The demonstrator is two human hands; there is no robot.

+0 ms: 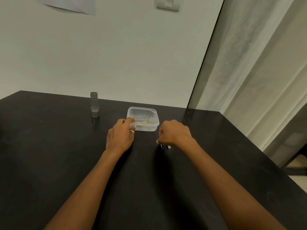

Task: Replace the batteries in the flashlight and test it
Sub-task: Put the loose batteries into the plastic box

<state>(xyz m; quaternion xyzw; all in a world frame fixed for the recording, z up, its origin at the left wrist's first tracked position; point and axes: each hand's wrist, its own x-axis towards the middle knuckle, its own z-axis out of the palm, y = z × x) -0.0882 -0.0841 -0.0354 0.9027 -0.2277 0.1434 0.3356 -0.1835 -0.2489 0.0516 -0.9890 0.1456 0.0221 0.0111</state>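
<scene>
Right fingers (162,131) curled, pinching batteries (164,146) against worktop (66,155); left fingers (128,121) grip container (147,112) corner. Batteries likely light, rigid, slick, roll easily: take mid-barrel. Flashlight (94,104) upright, well apart.

Bare forearms (86,188); a silver ring (132,131) sits on the left hand (120,136).

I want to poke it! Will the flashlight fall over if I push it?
Probably: the flashlight stands upright, tall and thin, so it could tip. Lying down, its round body would likely roll on the table. It looks metal, so likely stiff.
</scene>
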